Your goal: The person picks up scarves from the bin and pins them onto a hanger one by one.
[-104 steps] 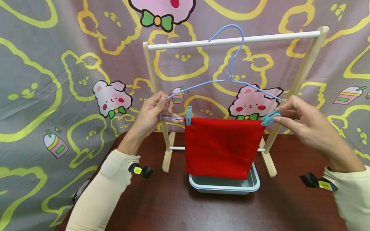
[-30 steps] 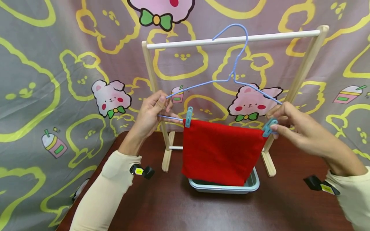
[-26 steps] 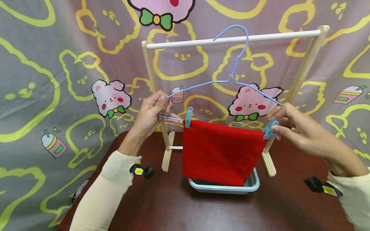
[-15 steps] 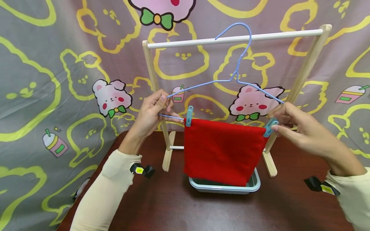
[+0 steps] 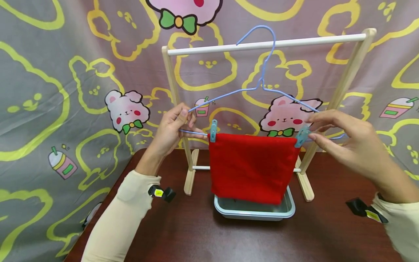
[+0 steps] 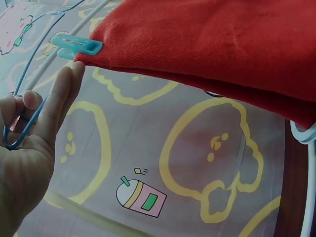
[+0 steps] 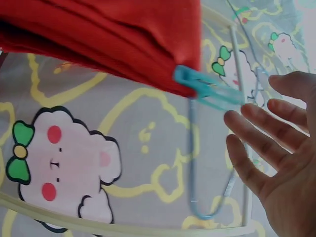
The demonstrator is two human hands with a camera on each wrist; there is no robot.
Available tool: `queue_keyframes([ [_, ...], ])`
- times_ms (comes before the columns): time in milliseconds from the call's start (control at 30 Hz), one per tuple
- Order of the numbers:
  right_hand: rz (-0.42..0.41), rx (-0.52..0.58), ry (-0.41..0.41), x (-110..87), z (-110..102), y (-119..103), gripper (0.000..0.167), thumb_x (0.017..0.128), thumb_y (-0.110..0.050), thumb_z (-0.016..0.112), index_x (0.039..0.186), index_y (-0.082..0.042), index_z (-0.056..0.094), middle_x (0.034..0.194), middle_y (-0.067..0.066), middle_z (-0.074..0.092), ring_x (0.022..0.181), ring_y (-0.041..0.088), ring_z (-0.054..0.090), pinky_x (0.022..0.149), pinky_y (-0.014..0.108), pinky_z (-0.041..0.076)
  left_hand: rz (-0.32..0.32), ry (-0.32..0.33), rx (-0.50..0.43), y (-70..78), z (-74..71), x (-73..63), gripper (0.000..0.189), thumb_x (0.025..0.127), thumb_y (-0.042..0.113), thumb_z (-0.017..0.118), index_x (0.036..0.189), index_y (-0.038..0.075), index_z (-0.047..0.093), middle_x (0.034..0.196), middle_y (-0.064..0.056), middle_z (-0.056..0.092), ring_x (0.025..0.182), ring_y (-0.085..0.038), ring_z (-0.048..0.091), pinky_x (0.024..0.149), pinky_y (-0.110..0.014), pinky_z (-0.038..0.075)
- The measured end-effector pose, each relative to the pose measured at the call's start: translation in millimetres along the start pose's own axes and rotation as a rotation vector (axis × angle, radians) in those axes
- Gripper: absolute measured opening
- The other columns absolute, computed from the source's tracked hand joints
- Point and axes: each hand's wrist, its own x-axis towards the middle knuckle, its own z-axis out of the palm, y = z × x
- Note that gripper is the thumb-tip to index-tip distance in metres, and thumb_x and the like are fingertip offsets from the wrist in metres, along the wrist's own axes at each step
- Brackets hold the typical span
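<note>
My left hand grips the left corner of a blue wire hanger, its fingers reaching along the lower wire toward a clothespin. From that wire hangs a folded red cloth, pinned by a blue clothespin at its left top corner. A second blue clothespin bites the right top corner. Beside it, my right hand has its fingers spread, the tips just off the clothespin's free end in the right wrist view. The hanger's right loop shows bare there.
A wooden rack with a white top bar stands behind the hanger, whose hook overlaps the bar in the head view. Below the cloth, a grey-blue basin sits on the dark brown table. A patterned curtain hangs at the back.
My right hand has let go of the right clothespin and hanger, and its fingers have spread. The cloth's right side has risen and the hook has tilted left. My left hand keeps its grip.
</note>
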Motion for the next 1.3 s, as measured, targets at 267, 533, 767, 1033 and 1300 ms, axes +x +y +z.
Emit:
queue_keyframes([
  [267,-0.03,-0.029,0.093,14.2,-7,0,0.068,0.097,-0.053,0.07,0.106,0.014,0.071,0.116,-0.023,0.067,0.098,-0.012,0.063,0.09,0.008,0.046,0.005,0.001,-0.013,-3.9,-1.7,-0.8,0.035,0.105,0.038,0.051,0.088,0.008,0.051,0.079,-0.006,0.05,0.072,-0.029,0.075,0.075,-0.058,0.064],
  [533,0.304,-0.093,-0.12,14.1,-18,21,0.024,0.093,0.002,0.074,0.116,-0.005,0.073,0.104,-0.026,0.069,0.088,-0.011,0.064,0.078,0.003,0.045,0.009,0.015,-0.002,-7.7,-3.6,-5.8,0.033,0.107,0.036,0.048,0.089,0.009,0.051,0.078,-0.004,0.052,0.072,-0.023,0.075,0.075,-0.053,0.065],
  [767,0.387,0.168,-0.324,19.2,-23,41,0.016,0.103,0.004,0.057,0.106,0.0,0.072,0.085,0.0,0.078,0.079,0.005,0.074,0.079,0.009,0.055,0.029,0.019,0.012,-8.5,-5.3,-6.8,0.037,0.102,0.043,0.055,0.089,0.009,0.052,0.077,-0.004,0.054,0.077,-0.023,0.079,0.077,-0.047,0.066],
  [1033,0.476,0.269,-0.524,23.4,-26,63,0.027,0.11,-0.004,0.045,0.11,-0.007,0.071,0.095,-0.002,0.077,0.078,0.014,0.077,0.076,0.019,0.06,0.04,0.004,0.017,-9.5,-6.3,-7.5,0.036,0.105,0.042,0.052,0.091,0.009,0.054,0.079,-0.005,0.056,0.08,-0.023,0.08,0.078,-0.046,0.066],
  [1300,0.497,0.356,-0.582,29.9,-26,66,0.029,0.113,-0.006,0.04,0.113,-0.011,0.069,0.098,-0.001,0.079,0.082,0.019,0.079,0.074,0.026,0.062,0.047,0.002,0.03,-13.1,-9.7,-8.6,0.033,0.109,0.035,0.05,0.09,0.007,0.054,0.08,-0.006,0.054,0.074,-0.02,0.074,0.077,-0.045,0.066],
])
